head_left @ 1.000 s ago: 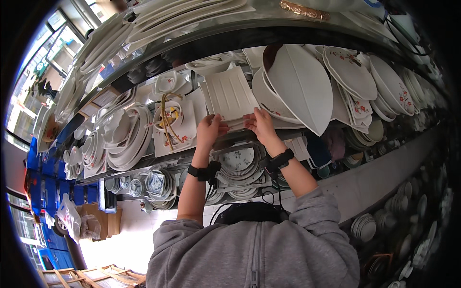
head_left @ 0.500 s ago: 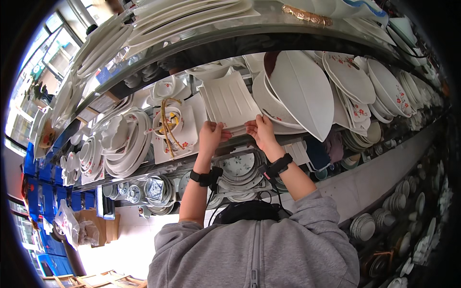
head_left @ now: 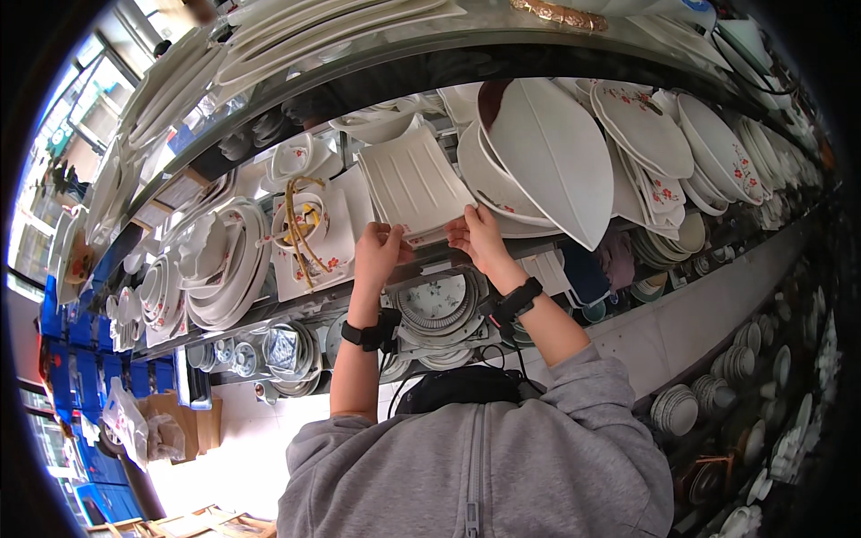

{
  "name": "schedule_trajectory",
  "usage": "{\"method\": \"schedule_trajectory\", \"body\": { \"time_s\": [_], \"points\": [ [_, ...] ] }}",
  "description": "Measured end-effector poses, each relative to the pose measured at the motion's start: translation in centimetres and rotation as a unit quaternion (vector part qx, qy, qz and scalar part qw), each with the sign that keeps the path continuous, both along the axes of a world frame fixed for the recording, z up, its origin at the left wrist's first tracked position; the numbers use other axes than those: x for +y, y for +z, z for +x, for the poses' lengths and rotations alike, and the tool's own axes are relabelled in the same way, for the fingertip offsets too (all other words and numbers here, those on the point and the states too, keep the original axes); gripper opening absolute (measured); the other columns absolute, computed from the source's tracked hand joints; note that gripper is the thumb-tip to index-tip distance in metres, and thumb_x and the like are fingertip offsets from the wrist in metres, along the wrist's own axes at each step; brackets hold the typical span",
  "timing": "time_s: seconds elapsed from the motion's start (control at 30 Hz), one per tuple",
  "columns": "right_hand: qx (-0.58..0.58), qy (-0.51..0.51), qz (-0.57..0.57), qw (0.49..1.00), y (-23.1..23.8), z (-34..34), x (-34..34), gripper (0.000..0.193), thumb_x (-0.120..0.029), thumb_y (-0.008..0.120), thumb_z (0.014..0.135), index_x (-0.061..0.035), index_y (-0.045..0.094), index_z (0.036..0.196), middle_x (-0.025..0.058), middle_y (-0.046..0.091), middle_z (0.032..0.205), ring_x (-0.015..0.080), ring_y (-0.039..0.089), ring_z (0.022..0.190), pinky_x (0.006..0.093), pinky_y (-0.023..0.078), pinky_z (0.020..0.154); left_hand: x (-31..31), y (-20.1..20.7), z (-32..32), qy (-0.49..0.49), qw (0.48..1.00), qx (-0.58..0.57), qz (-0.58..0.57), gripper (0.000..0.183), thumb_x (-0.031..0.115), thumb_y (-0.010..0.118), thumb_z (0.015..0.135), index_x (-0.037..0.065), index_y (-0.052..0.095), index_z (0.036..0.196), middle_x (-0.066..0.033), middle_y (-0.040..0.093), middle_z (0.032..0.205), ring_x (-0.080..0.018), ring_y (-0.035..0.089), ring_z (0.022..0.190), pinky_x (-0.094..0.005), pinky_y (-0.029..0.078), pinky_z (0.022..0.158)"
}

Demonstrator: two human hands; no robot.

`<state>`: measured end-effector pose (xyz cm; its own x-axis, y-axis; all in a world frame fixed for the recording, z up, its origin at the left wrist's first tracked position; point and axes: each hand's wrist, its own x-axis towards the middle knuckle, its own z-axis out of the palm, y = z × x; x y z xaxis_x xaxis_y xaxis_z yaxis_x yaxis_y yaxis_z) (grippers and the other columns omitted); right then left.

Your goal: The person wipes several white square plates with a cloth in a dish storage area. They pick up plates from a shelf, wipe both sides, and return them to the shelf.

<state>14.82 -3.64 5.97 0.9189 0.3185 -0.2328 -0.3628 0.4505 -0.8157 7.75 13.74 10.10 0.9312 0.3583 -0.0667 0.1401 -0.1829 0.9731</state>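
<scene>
A white rectangular plate [head_left: 417, 184] with raised ridges lies tilted on the middle shelf, its front edge toward me. My left hand [head_left: 378, 253] is closed at the near left corner, thumb and fingers pinching that edge. At the near right corner, my right hand [head_left: 477, 237] grips the rim between thumb and bent fingers. Red flower decoration peeks out under the front edge between the hands; what it belongs to is mostly hidden. Right of the plate stands a large white leaf-shaped dish [head_left: 556, 161]. To the left is a small bowl with a wicker handle [head_left: 305, 224] on a square plate.
Stacked plates and bowls [head_left: 224, 264] crowd the shelf's left part. Flower-patterned plates [head_left: 641, 130] lean at the right. Long white platters [head_left: 332, 36] lie on the shelf above. Patterned plates [head_left: 437, 300] sit on the lower shelf. More stacked bowls [head_left: 674, 411] stand at the lower right.
The whole view has shifted slightly left and up. Both hands stay at the plate's near corners, with only small finger movements; the plate shows no clear move among its neighbours.
</scene>
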Motion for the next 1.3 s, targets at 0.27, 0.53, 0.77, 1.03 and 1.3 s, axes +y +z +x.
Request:
{"method": "schedule_trajectory", "body": {
  "time_s": [0.27,0.53,0.77,1.03,1.3],
  "points": [
    [0.030,0.073,-0.073,0.994,0.5,-0.2,-0.8,0.041,-0.042,0.037,0.094,-0.0079,0.036,0.116,0.0154,0.061,0.080,0.0198,0.058,0.057,0.0314,0.050,0.053,1.3,-0.8,0.5,0.107,0.908,-0.181,0.362,0.041,0.026,0.061,0.081,-0.008,0.050,0.100,-0.0251,0.060,0.079,-0.0378,0.059,0.072,-0.0416,0.047,0.065],
    [0.027,0.145,-0.174,0.974,2.1,0.2,-1.1,0.060,-0.055,0.032,0.090,-0.0064,0.028,0.126,0.0183,0.061,0.077,0.0218,0.059,0.055,0.0334,0.051,0.051,0.2,-0.4,2.0,0.042,0.956,-0.028,0.290,0.042,0.027,0.055,0.083,-0.011,0.047,0.097,-0.0326,0.057,0.089,-0.0483,0.053,0.086,-0.0484,0.044,0.074],
    [-0.053,0.116,-0.274,0.953,-0.8,1.9,-0.5,0.058,-0.052,0.030,0.092,0.0002,0.036,0.117,0.0176,0.059,0.064,0.0212,0.056,0.044,0.0300,0.047,0.039,0.7,-1.4,3.2,-0.025,0.948,0.003,0.316,0.044,0.029,0.055,0.082,-0.012,0.046,0.094,-0.0354,0.055,0.089,-0.0496,0.053,0.087,-0.0480,0.045,0.075],
    [-0.076,0.069,-0.337,0.936,-0.4,1.5,0.4,0.055,-0.044,0.031,0.093,0.0088,0.046,0.098,0.0166,0.058,0.058,0.0194,0.053,0.039,0.0285,0.043,0.034,0.6,-2.8,4.0,-0.001,1.000,-0.019,0.013,0.044,0.027,0.061,0.080,-0.012,0.047,0.098,-0.0206,0.060,0.087,-0.0276,0.063,0.077,-0.0373,0.052,0.056],
    [-0.104,0.021,-0.272,0.956,-0.8,0.9,0.9,0.050,-0.035,0.037,0.092,0.0113,0.048,0.077,0.0174,0.057,0.056,0.0244,0.058,0.043,0.0337,0.047,0.037,0.9,-2.0,3.5,0.019,0.998,0.016,-0.066,0.030,0.025,0.061,0.081,-0.001,0.053,0.094,-0.0045,0.055,0.078,-0.0145,0.056,0.067,-0.0275,0.049,0.052]
  ]
}}
